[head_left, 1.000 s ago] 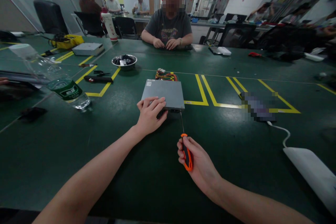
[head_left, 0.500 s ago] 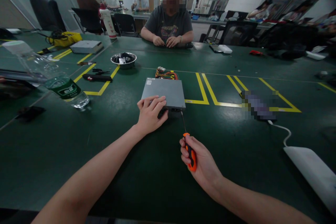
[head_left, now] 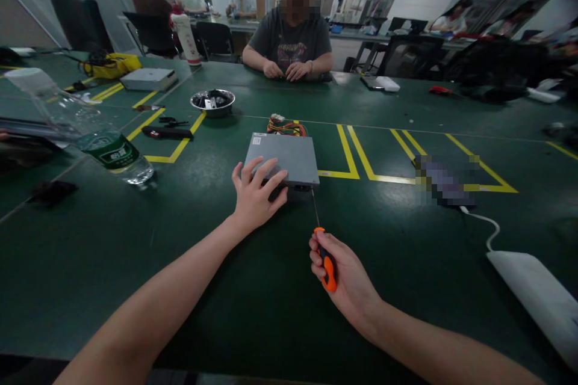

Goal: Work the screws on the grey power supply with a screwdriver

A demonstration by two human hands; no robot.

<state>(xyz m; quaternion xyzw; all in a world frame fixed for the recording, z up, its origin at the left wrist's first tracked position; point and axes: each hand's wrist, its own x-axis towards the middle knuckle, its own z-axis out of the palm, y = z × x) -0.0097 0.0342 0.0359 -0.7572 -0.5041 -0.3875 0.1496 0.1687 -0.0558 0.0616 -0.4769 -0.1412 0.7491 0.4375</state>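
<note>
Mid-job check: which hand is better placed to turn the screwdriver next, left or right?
Right, most likely: the right hand grips the screwdriver, its shaft pointing at the near side of the metal box. The left hand has fingers spread over the box's near left part.

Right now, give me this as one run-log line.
left hand: on metal box | right hand: holds screwdriver, tip at box's near side | wires: behind box

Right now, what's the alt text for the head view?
The right hand holds an orange and black screwdriver, its tip at the near side of a grey metal box; the left hand spreads over the box's near left corner. Coloured cables lie beyond the box on a green table, with a metal bowl and plastic bottle leftward.
</note>
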